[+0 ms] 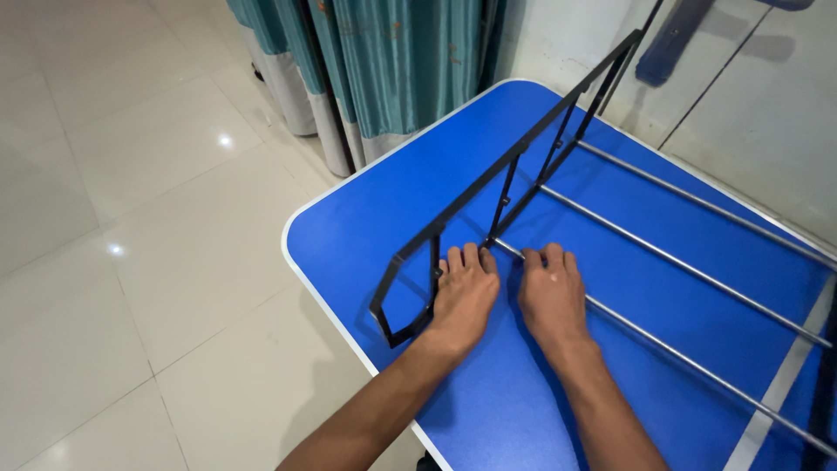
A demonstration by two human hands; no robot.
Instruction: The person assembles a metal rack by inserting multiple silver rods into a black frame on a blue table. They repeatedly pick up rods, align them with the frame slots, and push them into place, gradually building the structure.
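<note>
On blue table [366, 227], two hands [506, 296] gripping nearest of three rods [663, 349]

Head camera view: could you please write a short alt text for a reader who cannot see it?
Two bare hands, the left hand and the right hand, rest on a blue table at the nearest silver rod of a rack, where it meets the black side frame. Two more silver rods lie parallel beyond it. Teal curtains hang over a pale tiled floor.

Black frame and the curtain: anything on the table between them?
Nothing: the head view shows only bare blue table between the black frame and the teal curtain.
</note>
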